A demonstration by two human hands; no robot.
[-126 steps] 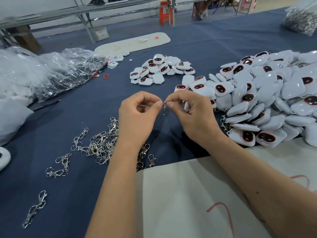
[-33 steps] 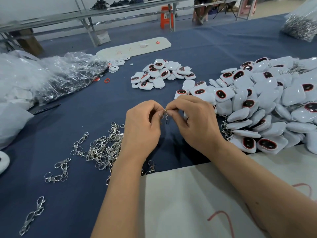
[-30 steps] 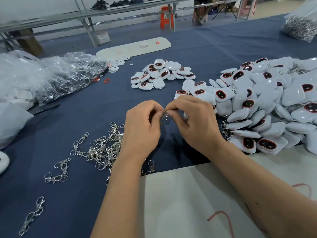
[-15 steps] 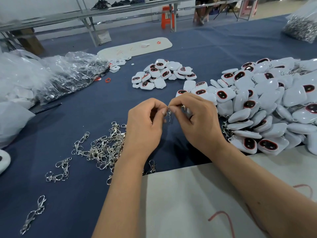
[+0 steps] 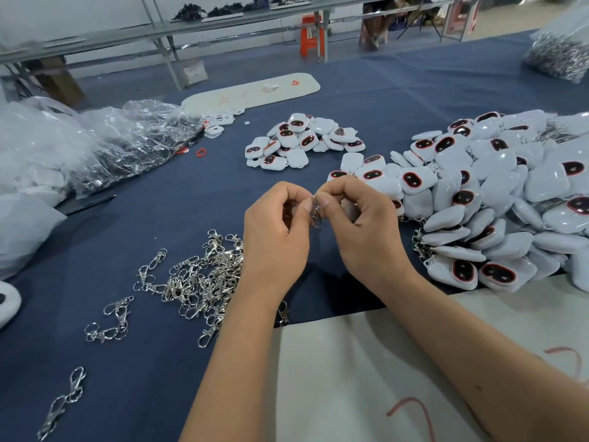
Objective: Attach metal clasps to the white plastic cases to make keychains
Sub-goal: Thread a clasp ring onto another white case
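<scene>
My left hand [image 5: 276, 232] and my right hand [image 5: 363, 223] meet above the blue cloth, fingertips together. Between the thumbs hangs a small silver metal clasp [image 5: 316, 213], pinched by both hands. A white plastic case [image 5: 349, 209] shows partly behind my right fingers; how it is held is hidden. A loose heap of metal clasps [image 5: 204, 275] lies left of my left wrist. A large pile of white cases [image 5: 497, 193] with dark red-rimmed windows fills the right side. A smaller pile of cases [image 5: 302, 141] lies further back.
Crumpled clear plastic bags [image 5: 95, 145] sit at the left. A white sheet [image 5: 366, 378] covers the near table under my forearms. A long white board [image 5: 255, 90] lies at the back. A bag of metal parts [image 5: 557, 55] stands far right. Stray clasps [image 5: 108, 320] lie near left.
Both hands stay together on the clasp, shifting slightly as the fingers work it. Nothing on the table has moved.
</scene>
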